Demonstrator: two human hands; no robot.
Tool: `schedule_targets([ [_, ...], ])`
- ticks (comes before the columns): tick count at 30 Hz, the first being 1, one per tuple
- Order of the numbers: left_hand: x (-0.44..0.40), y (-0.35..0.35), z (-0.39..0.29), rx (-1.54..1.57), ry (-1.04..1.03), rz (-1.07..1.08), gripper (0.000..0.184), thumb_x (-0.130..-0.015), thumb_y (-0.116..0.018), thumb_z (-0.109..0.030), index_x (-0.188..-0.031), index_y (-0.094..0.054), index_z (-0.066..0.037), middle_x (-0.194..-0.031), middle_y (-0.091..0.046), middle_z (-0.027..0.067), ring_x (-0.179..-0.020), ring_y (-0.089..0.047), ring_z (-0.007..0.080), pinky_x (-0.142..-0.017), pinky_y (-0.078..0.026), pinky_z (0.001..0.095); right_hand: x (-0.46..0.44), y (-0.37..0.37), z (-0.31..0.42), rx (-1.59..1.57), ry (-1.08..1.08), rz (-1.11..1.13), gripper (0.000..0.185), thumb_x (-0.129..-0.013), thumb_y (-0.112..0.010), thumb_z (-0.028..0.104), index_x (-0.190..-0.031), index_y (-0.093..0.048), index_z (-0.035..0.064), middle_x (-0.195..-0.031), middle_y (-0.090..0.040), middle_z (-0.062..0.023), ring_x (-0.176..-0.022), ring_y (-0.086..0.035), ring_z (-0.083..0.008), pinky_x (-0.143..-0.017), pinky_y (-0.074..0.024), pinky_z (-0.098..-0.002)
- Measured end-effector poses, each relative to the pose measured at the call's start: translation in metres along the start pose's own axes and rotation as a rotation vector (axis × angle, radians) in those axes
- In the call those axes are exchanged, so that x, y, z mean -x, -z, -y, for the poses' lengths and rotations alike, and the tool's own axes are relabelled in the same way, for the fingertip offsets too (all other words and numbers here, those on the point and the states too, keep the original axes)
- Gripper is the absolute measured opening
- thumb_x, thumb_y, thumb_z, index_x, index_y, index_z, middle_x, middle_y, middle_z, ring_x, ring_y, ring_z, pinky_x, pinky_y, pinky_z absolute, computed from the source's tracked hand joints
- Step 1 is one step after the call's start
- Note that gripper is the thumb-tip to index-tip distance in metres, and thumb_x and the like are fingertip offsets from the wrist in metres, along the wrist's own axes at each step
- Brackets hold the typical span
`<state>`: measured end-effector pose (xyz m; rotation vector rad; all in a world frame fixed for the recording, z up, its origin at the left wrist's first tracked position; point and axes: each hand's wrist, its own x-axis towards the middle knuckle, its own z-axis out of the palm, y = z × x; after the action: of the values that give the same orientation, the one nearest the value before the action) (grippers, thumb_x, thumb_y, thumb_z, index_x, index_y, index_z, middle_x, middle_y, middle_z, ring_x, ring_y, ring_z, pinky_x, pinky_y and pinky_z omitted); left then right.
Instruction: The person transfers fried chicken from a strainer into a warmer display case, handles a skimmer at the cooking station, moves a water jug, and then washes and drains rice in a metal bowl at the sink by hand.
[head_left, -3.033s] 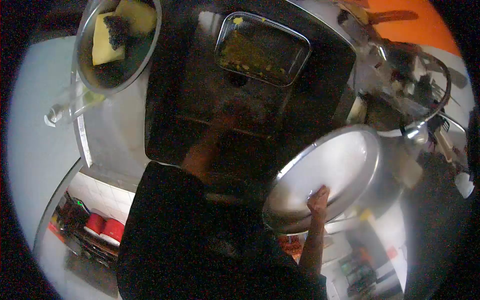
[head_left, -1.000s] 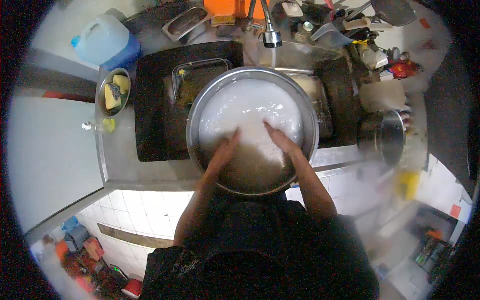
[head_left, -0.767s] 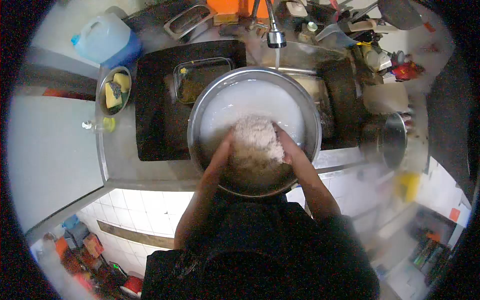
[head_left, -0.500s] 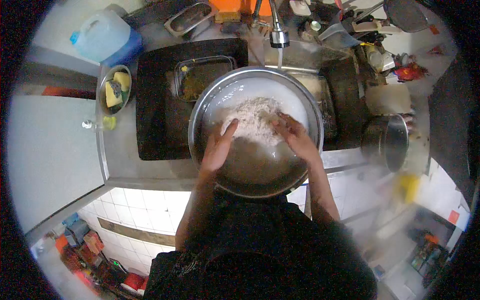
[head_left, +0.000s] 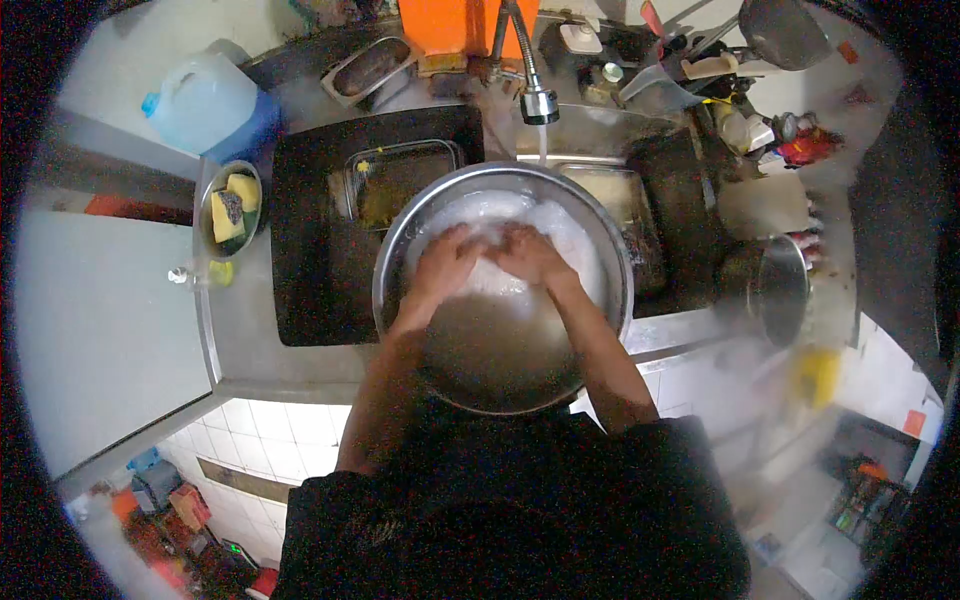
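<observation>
A wide steel basin (head_left: pixel 500 375) holds cloudy, whitish water (head_left: pixel 565 235) and wet white grains that look like rice. My left hand (head_left: pixel 447 262) dips into the left part of the water, fingers bent and tips hidden. Beside it, my right hand (head_left: pixel 527 254) curls downward from the right, its fingertips also under the surface. The two hands nearly meet over the middle, closed around rice that the water and fingers mostly hide. Above the basin's far rim, a flexible tap (head_left: pixel 539 105) runs a thin stream of water.
Sink bowls lie on both sides, with a clear tray (head_left: pixel 352 188) in the left one. On the left counter are a bowl of sponges (head_left: pixel 222 250) and a blue-white jug (head_left: pixel 205 100). A steel pot (head_left: pixel 785 290) and utensils (head_left: pixel 690 75) stand at right.
My hands have moved inward and down into the water, closer together. The heaped rice seen between them has sunk from sight. The view has shifted slightly.
</observation>
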<state>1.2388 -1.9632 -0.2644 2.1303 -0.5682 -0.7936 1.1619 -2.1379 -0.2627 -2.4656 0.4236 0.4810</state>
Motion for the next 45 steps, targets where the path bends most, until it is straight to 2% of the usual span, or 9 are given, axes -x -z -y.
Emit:
schedule_targets([
  [6, 0.065, -0.029, 0.023, -0.625, -0.309, -0.08, 0.064, -0.097, -0.049, -0.049, -0.143, -0.042, -0.005, -0.142, -0.046, 0.0223, -0.132, -0.041, 0.0464, -0.104, -0.039, 0.0542, 0.08, -0.021, 0.017, 0.236, 0.112, -0.026, 0.073, -0.09, -0.054, 0.054, -0.152, -0.029, 0.0255, -0.152, -0.035, -0.018, -0.137, -0.033, -0.0475, -0.104, -0.0248, -0.074],
  [10, 0.079, -0.032, -0.003, -0.524, -0.426, -0.311, 0.064, -0.096, -0.05, -0.049, -0.144, -0.04, -0.008, -0.152, -0.032, 0.0207, -0.139, -0.032, 0.0428, -0.105, -0.036, 0.0604, 0.092, -0.024, 0.011, 0.361, 0.075, -0.069, 0.076, -0.087, -0.064, 0.042, -0.152, -0.03, 0.0235, -0.153, -0.03, -0.0224, -0.137, -0.032, -0.0502, -0.106, -0.0285, -0.0695],
  [13, 0.078, -0.033, -0.006, -0.506, -0.175, -0.035, 0.065, -0.093, -0.054, -0.047, -0.143, -0.042, -0.008, -0.15, -0.035, 0.0203, -0.139, -0.032, 0.043, -0.106, -0.032, 0.0632, 0.079, -0.005, -0.008, 0.317, -0.001, 0.048, 0.067, -0.086, -0.067, 0.038, -0.144, -0.044, 0.0166, -0.149, -0.04, -0.0207, -0.136, -0.037, -0.0423, -0.107, -0.0344, -0.0598],
  [15, 0.078, -0.035, -0.004, -0.745, -0.32, -0.201, 0.06, -0.092, -0.054, -0.047, -0.139, -0.049, -0.009, -0.147, -0.04, 0.0207, -0.139, -0.032, 0.043, -0.108, -0.027, 0.0662, 0.072, 0.017, -0.023, 0.07, 0.351, -0.021, 0.045, -0.088, -0.066, 0.033, -0.126, -0.062, 0.0077, -0.128, -0.06, -0.0188, -0.122, -0.054, -0.0357, -0.101, -0.044, -0.0466],
  [19, 0.081, -0.038, -0.008, -0.669, -0.465, -0.411, 0.053, -0.091, -0.053, -0.048, -0.132, -0.057, -0.014, -0.143, -0.046, 0.0183, -0.138, -0.032, 0.044, -0.109, -0.022, 0.0687, 0.065, 0.119, 0.005, -0.158, 0.071, -0.263, 0.029, -0.095, -0.061, 0.028, -0.106, -0.069, 0.0014, -0.092, -0.072, -0.0114, -0.088, -0.066, -0.0243, -0.085, -0.0499, -0.0345],
  [23, 0.083, -0.042, -0.006, -0.606, -0.478, -0.357, 0.048, -0.091, -0.051, -0.05, -0.126, -0.062, -0.018, -0.14, -0.051, 0.0133, -0.14, -0.029, 0.0438, -0.11, -0.017, 0.0706, 0.003, 0.176, 0.024, -0.234, 0.184, -0.778, 0.05, -0.094, -0.063, 0.037, -0.122, -0.06, -0.0043, -0.116, -0.066, -0.0216, -0.109, -0.062, -0.03, -0.094, -0.0467, -0.0369],
  [30, 0.09, -0.049, -0.014, -0.554, -0.336, -0.236, 0.039, -0.089, -0.056, -0.04, -0.119, -0.065, -0.017, -0.129, -0.056, 0.0142, -0.137, -0.034, 0.043, -0.11, -0.013, 0.072, -0.104, 0.171, 0.091, -0.299, 0.083, -0.326, 0.06, -0.093, -0.061, 0.049, -0.12, -0.062, -0.0047, -0.114, -0.066, -0.0144, -0.105, -0.06, -0.0248, -0.095, -0.0455, -0.0352],
  [34, 0.097, -0.036, -0.026, -0.462, -0.309, -0.229, 0.033, -0.088, -0.058, -0.033, -0.114, -0.066, -0.014, -0.126, -0.057, 0.0161, -0.137, -0.034, 0.0437, -0.11, -0.012, 0.0723, -0.116, 0.164, 0.147, -0.963, 0.151, -0.227, 0.051, -0.094, -0.06, 0.048, -0.111, -0.063, -0.0001, -0.101, -0.065, -0.0053, -0.089, -0.061, -0.0177, -0.08, -0.0515, -0.0311],
  [45, 0.081, -0.05, -0.003, -0.471, -0.444, -0.286, 0.045, -0.087, -0.058, -0.031, -0.124, -0.061, -0.007, -0.142, -0.044, 0.0243, -0.144, -0.021, 0.0462, -0.113, -0.009, 0.0691, -0.074, 0.151, 0.102, -0.991, 0.178, -0.111, 0.06, -0.097, -0.056, 0.049, -0.129, -0.051, -0.0015, -0.113, -0.064, -0.014, -0.115, -0.06, -0.029, -0.099, -0.0454, -0.0409],
])
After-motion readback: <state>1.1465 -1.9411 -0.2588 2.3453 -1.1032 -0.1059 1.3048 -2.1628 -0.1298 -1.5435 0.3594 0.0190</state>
